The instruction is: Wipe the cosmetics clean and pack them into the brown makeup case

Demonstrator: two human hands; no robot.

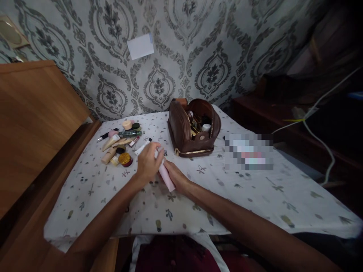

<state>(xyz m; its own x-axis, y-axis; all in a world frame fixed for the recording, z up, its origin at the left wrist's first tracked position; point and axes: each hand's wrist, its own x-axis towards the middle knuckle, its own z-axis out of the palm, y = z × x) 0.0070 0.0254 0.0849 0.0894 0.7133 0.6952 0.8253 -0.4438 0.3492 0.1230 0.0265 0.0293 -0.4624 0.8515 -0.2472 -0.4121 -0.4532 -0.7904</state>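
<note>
Both hands meet over the middle of the table around a slim pale pink bottle, tilted with one end toward me. My left hand is closed at its far, whitish end. Wrapped round the body from the right side is my right hand, its fingers partly hidden. Just beyond the hands stands a brown cosmetic bag, its top unzipped, with a white-lidded jar and several gold items inside. Left of my left hand lies a red jar with a gold lid.
Several cosmetics are grouped at the left, among them a dark green tube, a beige tube and a pink sponge. A pixelated item lies at the right. A wooden panel borders the patterned tablecloth.
</note>
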